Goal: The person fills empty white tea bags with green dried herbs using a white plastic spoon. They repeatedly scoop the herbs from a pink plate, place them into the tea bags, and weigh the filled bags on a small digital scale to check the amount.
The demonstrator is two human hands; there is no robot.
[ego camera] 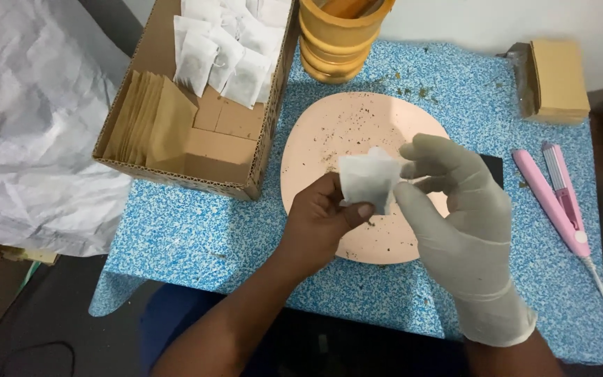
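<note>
Two hands at work: both meet over the pink plate (329,132), near the middle of the desk (197,230).
Far left: crumpled grey plastic sheeting (29,119) hangs off the desk's left edge.
Back-left corner: a cardboard box (176,174) holds brown paper envelopes (155,122) stacked on edge and, behind them, a heap of white sachets (224,49).
Back edge, centre: an orange-yellow ribbed container (336,45) stands just behind the plate.
Left hand (319,220): bare, thumb and fingers pinched shut on the lower left of the small white filter bag (366,178).
The bag: held in the air over the plate, between both hands.
Right hand (459,209): gloved in pale grey, fingertips closed on the bag's right edge; little finger loose.
Plate surface: speckled with dark crumbs of dried leaf.
Risk: if either pinch slackens or the bag tilts, I judge more filling could spill onto the plate and desk; pulling too hard might tear the thin paper.
Right edge: a pink mini sealing iron (556,199) lies lengthwise, well apart from the hands.
Back-right corner: a wrapped stack of brown envelopes (556,77).
</note>
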